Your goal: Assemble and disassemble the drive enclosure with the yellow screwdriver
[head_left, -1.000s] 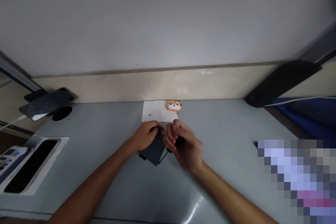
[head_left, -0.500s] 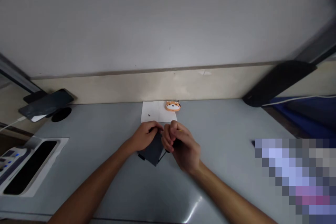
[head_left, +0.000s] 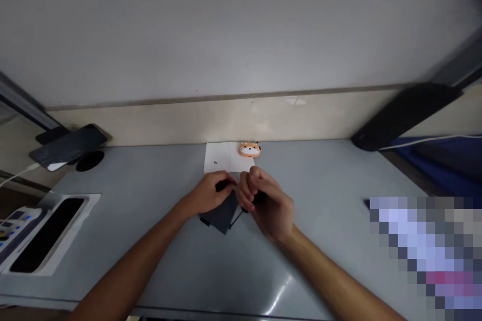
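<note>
Our left hand (head_left: pixel 209 194) curled over a dark flat device (head_left: pixel 222 214) mid-surface (head_left: pixel 150 220), grip closed on its top edge, our right hand (head_left: pixel 266 204) fisted around a small dark tool touching it, white paper (head_left: pixel 224 159) and orange fox-face charm (head_left: pixel 250 149) just behind

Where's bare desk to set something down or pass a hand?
Bare desk between the left hand and the machine; also right of the right hand, up to the black lamp base. Crowded at centre: both hands, the dark flat piece, white paper, orange charm.
</note>
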`<state>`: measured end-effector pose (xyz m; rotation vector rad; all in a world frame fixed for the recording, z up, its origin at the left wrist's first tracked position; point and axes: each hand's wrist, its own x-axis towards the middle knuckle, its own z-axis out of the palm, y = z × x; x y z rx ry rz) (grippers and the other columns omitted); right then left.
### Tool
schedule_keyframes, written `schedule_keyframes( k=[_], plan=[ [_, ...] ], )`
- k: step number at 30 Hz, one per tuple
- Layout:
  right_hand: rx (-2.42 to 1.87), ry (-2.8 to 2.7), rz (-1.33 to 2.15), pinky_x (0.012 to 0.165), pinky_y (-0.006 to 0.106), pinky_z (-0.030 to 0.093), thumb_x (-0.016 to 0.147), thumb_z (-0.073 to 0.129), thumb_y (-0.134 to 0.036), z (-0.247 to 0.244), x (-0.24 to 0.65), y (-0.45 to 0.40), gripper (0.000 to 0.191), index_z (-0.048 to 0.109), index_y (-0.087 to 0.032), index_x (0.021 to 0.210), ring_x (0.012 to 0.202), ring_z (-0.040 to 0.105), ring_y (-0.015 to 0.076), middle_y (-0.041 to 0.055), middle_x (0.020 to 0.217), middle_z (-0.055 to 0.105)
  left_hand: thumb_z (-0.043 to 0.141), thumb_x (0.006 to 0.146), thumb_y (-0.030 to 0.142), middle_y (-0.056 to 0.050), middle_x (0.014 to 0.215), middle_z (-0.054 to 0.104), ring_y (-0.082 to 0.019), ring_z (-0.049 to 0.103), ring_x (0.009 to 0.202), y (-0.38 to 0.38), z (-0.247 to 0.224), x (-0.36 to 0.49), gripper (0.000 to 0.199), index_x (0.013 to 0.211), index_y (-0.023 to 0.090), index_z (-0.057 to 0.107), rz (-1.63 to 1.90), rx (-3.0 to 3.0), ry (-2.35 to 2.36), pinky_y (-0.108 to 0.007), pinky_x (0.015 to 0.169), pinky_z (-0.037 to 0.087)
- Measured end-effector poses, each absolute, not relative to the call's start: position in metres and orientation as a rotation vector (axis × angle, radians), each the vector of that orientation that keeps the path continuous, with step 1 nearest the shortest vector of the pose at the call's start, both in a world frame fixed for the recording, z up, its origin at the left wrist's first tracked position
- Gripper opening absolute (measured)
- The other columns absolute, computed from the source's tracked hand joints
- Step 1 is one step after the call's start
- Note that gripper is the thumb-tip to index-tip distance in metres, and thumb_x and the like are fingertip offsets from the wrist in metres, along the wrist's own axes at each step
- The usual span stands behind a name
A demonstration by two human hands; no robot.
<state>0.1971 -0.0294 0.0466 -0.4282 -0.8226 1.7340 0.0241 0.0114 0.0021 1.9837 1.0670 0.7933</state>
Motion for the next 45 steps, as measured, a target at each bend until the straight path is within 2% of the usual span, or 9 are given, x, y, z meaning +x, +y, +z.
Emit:
schedule_keyframes(
  k=[9,13,19,26,35,41,45],
  plan=[
    [-0.453,-0.656,1.553,0.048,0.028,0.025,0.088,0.054,-0.021,0.073,0.242,0.0,0.027,0.045,-0.019,0.063,0.047,0.032,0.0098,-0.0023,0.059,0.036,0.04,0.103,0.009,-0.003,0.11,0.072,-0.018,0.062,0.11,0.004,0.004,0.034,0.035,0.107,0.024,0.072,0.77,2.176,0.98,-0.036,0.101,0.048],
    [-0.453,-0.509,1.494,0.046,0.025,0.028,0.083,0.056,-0.019,0.068,0.262,0.017,0.027,0.04,-0.02,0.061,0.048,0.027,0.009,-0.0037,0.059,0.032,0.04,0.104,0.01,-0.004,0.111,0.069,-0.019,0.061,0.11,0.0,0.004,0.038,0.033,0.111,0.024,0.069,0.757,2.211,1.031,-0.037,0.1,0.049],
    [-0.419,-0.32,1.52,0.044,0.022,0.031,0.082,0.057,-0.017,0.057,0.269,0.027,0.029,0.034,-0.02,0.064,0.05,0.027,0.0082,-0.0046,0.06,0.031,0.046,0.106,0.022,-0.005,0.116,0.066,-0.02,0.06,0.115,-0.014,0.01,0.052,0.024,0.124,0.025,0.062,0.827,2.258,1.042,-0.039,0.104,0.049],
    [-0.395,-0.276,1.537,0.043,0.022,0.034,0.082,0.058,-0.015,0.057,0.266,0.025,0.032,0.031,-0.022,0.067,0.05,0.029,0.0084,-0.0051,0.061,0.029,0.05,0.105,0.025,-0.007,0.11,0.064,-0.022,0.059,0.11,-0.016,0.013,0.055,0.015,0.112,0.023,0.064,0.813,2.407,0.979,-0.042,0.103,0.049],
    [-0.371,-0.238,1.542,0.043,0.021,0.038,0.078,0.061,-0.014,0.055,0.271,0.027,0.036,0.028,-0.022,0.069,0.049,0.034,0.0078,-0.0056,0.062,0.03,0.051,0.105,0.026,-0.005,0.104,0.066,-0.02,0.059,0.104,-0.003,0.013,0.046,0.016,0.102,0.022,0.067,0.871,2.451,0.99,-0.038,0.1,0.048],
    [-0.386,-0.197,1.538,0.043,0.022,0.037,0.078,0.059,-0.013,0.052,0.273,0.029,0.035,0.026,-0.023,0.069,0.048,0.034,0.0079,-0.0055,0.061,0.03,0.056,0.102,0.025,-0.009,0.109,0.065,-0.027,0.055,0.111,0.042,-0.008,-0.002,0.016,0.099,0.02,0.071,0.9,2.523,1.535,-0.045,0.1,0.048],
    [-0.423,-0.194,1.534,0.043,0.022,0.036,0.076,0.061,-0.014,0.047,0.273,0.032,0.036,0.026,-0.023,0.069,0.048,0.034,0.0078,-0.0057,0.06,0.031,0.058,0.101,0.027,-0.011,0.114,0.063,-0.03,0.052,0.115,0.052,-0.016,-0.018,0.016,0.102,0.021,0.073,0.832,2.628,1.695,-0.048,0.102,0.047]
  ],
)
